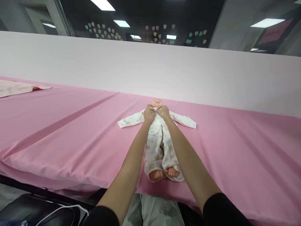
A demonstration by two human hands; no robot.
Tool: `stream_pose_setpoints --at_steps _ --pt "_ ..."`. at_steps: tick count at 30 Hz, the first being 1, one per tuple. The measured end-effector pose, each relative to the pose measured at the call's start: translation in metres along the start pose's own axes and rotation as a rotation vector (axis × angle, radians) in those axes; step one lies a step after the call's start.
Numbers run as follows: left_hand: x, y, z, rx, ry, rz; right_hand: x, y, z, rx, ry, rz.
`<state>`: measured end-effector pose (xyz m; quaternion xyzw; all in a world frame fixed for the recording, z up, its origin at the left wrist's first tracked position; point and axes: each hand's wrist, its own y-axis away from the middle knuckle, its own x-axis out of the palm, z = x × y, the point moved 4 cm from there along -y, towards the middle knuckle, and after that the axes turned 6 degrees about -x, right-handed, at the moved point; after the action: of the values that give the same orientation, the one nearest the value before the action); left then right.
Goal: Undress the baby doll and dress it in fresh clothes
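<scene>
A baby doll [157, 102] lies on its back, head toward the wall and bare feet toward me. It wears a white long-sleeved baby top [133, 120] and white trousers [154, 150] with small printed bears. Both sleeves spread out to the sides. At the doll's neck, my left hand [149, 113] pinches the top's collar on the left. My right hand [163, 111] pinches the collar on the other side, close to the left one. Fingers cover the fastening there, so I cannot see its details.
The doll rests on a padded bed with a pink sheet [70, 135], creased in places. A pale pink cloth [18, 88] lies at the far left. Behind stands a white wall [150, 69] below dark glass. A black chair [54, 210] with a white cable is at lower left.
</scene>
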<state>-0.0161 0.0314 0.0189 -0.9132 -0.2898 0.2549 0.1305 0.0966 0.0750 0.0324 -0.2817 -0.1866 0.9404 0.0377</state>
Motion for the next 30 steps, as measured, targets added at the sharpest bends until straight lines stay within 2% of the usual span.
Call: stream_pose_setpoints --at_steps 13,17,20,24,27,30 --pt "0.001 0.001 -0.002 0.039 0.022 0.025 -0.006 0.008 -0.004 0.132 -0.359 0.144" --pt "0.002 0.002 -0.004 0.054 -0.046 0.04 -0.007 0.007 -0.008 0.164 -0.349 0.08" --pt "0.003 0.005 -0.006 0.072 -0.112 0.048 -0.008 0.01 -0.01 0.165 -0.3 -0.055" --pt "-0.002 0.022 -0.008 0.144 -0.203 0.065 -0.011 0.025 -0.006 0.058 -0.235 -0.185" --pt "-0.007 0.04 -0.009 0.238 -0.233 0.105 -0.012 0.043 0.0 -0.139 -0.091 -0.162" --pt "-0.012 0.053 -0.006 0.301 -0.155 0.153 -0.011 0.062 0.007 -0.375 0.055 -0.132"
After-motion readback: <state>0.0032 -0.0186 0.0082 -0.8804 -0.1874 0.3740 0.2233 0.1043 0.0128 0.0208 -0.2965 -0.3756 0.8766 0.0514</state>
